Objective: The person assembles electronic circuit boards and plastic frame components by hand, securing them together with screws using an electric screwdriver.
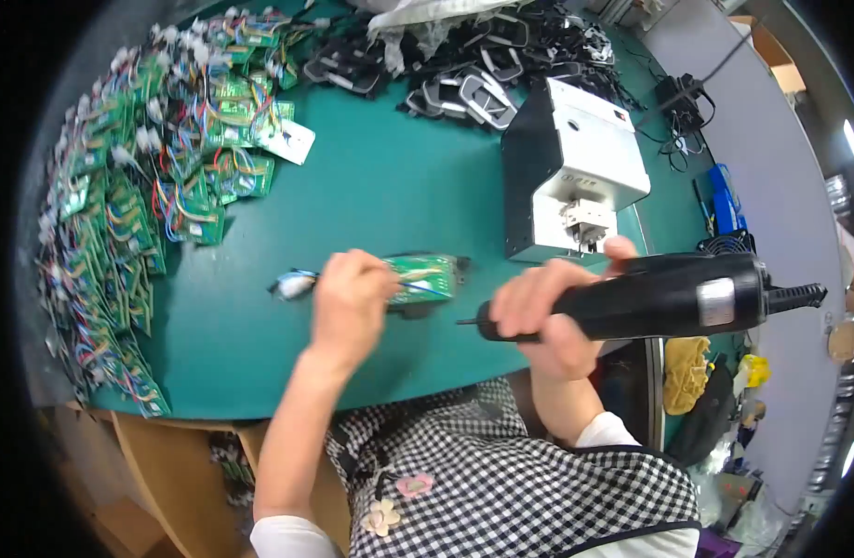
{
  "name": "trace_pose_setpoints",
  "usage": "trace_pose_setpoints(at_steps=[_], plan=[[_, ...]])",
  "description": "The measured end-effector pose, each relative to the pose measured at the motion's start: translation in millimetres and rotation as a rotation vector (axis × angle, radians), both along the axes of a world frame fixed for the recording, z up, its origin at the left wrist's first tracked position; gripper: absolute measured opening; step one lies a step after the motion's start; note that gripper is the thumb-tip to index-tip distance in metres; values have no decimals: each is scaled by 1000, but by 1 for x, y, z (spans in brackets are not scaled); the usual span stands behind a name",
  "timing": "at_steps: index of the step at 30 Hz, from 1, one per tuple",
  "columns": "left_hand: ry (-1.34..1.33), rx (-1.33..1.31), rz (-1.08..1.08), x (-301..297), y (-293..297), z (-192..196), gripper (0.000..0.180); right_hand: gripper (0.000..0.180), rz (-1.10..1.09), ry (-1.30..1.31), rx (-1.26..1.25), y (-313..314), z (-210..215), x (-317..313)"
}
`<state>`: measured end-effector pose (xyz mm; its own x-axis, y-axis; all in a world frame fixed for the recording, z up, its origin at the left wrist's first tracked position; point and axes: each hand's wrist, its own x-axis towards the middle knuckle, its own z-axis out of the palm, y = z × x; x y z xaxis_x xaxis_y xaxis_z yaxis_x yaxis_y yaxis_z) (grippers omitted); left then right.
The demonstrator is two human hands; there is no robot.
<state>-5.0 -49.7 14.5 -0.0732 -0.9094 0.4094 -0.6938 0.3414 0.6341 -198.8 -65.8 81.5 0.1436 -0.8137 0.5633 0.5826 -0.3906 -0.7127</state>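
Note:
In front of me on the green mat lies a green circuit board (pixel 425 278) with wires on it, seated over a dark plastic part that shows at its edges. My left hand (pixel 351 293) is curled closed at the board's left end; what its fingers pinch is hidden. Just left of that hand lies a white connector (pixel 297 284) with dark leads. My right hand (pixel 550 309) grips a black electric screwdriver (pixel 664 296), held sideways with its thin bit pointing left toward the board. The bit is apart from the board.
Many wired circuit boards (pixel 120 219) are heaped along the left. Black and grey plastic frames (pixel 487 98) pile up at the back. A white-and-black screw feeder (pixel 590 139) stands right of centre. Farther right are a blue box (pixel 727 197) and a yellow cloth (pixel 686 374).

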Motion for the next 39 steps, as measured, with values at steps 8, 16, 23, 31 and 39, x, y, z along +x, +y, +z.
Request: trace_pose_setpoints(at_steps=[8,16,23,31,39], plan=[[-344,3,-118,-5,-135,38,45,67,-99,-58,153,-25,-45,-25],[-540,38,25,-69,-214,-7,46,61,-30,-47,208,-19,-49,-30],[-547,104,107,-42,-126,8,35,59,-106,-76,327,-16,-45,-34],[1433,464,299,-45,-28,53,20,55,-284,23,251,-30,-50,-33],[1574,1005,205,-49,71,48,50,68,-445,83,58,-15,-37,-15]])
